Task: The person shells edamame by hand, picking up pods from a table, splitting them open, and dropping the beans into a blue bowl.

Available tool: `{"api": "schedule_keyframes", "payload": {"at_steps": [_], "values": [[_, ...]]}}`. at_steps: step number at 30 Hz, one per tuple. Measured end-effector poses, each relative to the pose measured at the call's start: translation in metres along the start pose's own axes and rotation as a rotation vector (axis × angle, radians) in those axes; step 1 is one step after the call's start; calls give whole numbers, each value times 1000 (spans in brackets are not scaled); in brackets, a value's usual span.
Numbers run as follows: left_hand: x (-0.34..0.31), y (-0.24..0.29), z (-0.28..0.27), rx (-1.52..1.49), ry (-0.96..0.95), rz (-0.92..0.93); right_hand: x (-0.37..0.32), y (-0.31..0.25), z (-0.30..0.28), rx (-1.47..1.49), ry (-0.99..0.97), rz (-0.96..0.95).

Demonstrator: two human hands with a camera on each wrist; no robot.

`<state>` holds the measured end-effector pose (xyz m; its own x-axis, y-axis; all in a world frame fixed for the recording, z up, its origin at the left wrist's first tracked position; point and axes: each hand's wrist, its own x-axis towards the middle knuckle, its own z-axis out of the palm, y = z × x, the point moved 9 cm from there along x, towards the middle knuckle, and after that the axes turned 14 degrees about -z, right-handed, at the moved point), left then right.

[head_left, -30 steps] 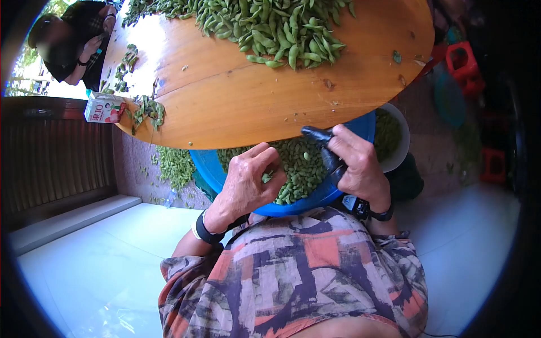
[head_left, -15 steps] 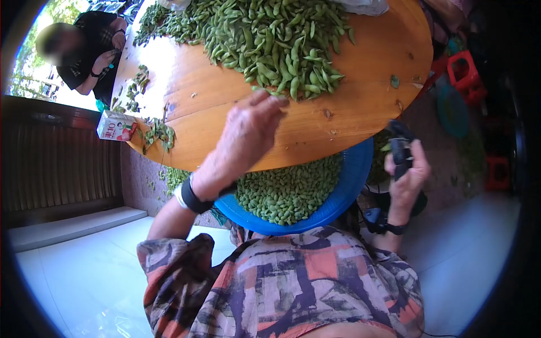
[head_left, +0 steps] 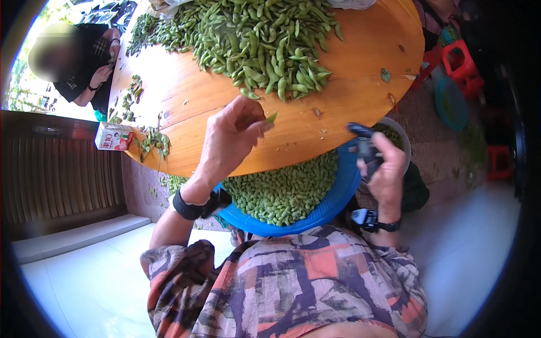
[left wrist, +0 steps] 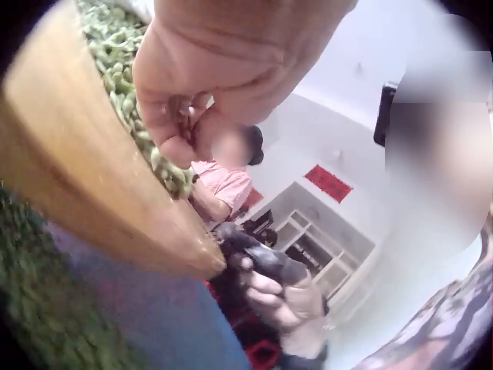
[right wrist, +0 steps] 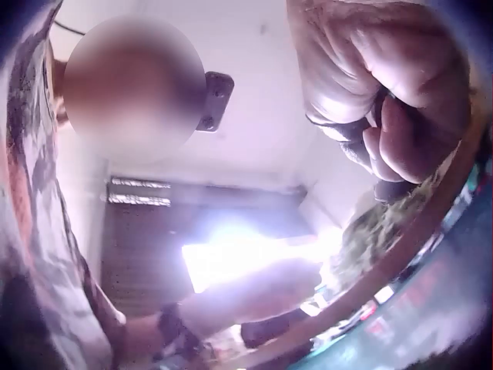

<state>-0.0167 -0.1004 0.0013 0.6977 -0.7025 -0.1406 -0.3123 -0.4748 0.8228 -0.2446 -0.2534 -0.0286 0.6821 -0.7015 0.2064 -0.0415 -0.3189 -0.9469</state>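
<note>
In the head view my left hand [head_left: 234, 132] is over the table's near edge, pinching a green soybean pod [head_left: 272, 118] between thumb and fingertips. My right hand [head_left: 386, 169] hovers right of the blue basin [head_left: 346, 186], black covers on its thumb and index finger. Its other fingers are loosely curled, with nothing seen in them. Shelled green beans [head_left: 282, 194] fill much of the basin, which stands below the table edge at the lap. A large heap of soybean pods [head_left: 265, 48] lies on the wooden table [head_left: 360, 84], just beyond my left hand.
A drink carton [head_left: 114, 137] and wilted leaves [head_left: 153, 143] sit at the table's left edge. Another person [head_left: 84, 67] is at the far left. A pale bucket [head_left: 403, 135] stands right of the basin; red stools [head_left: 462, 65] are farther right.
My left hand went from over the basin out to the pod heap, and has now drawn back slightly with a pod. My right hand swung right, then partly back toward the basin.
</note>
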Motion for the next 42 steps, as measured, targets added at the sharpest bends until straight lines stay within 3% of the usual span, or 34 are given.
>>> {"api": "schedule_keyframes", "payload": {"at_steps": [1, 2, 4, 6, 11, 16, 22, 27, 29, 32, 34, 36, 38, 40, 42], "values": [[-7, -7, 9, -250, -134, -100, 2, -9, 28, 164, -130, -79], [-15, -14, 19, -501, -266, -203, 1, -10, 51, 354, -187, -16], [-30, -18, 31, -674, -296, -200, 0, -16, 89, 478, -385, 137], [-40, -21, 36, -710, -265, -184, -1, -23, 108, 728, -409, 193], [-51, -25, 32, -633, -151, -162, 0, -19, 115, 621, -409, 141], [-52, -25, 36, -859, -206, -160, -2, -20, 114, 596, -388, 179], [-53, -17, 32, -812, -103, -58, -6, -26, 110, 738, -472, 140], [-56, -19, 40, -759, -212, -80, 3, -35, 102, 384, -454, -42], [-57, -21, 46, -808, -260, -141, 0, -29, 102, 442, -464, 9], [-57, -21, 46, -850, -151, -135, -5, -23, 99, 587, -496, 109], [-58, -13, 41, -737, -65, -24, -9, -21, 103, 674, -513, 160], [-58, -14, 45, -746, -66, 1, -2, -26, 96, 410, -442, -52], [-59, -13, 42, -756, -66, 25, -3, -26, 94, 415, -459, -65], [-61, -27, 62, -958, -348, -279, -4, -21, 93, 420, -478, -77], [-63, -24, 69, -1128, -447, -335, -20, -4, 112, 977, -534, 306]]}}
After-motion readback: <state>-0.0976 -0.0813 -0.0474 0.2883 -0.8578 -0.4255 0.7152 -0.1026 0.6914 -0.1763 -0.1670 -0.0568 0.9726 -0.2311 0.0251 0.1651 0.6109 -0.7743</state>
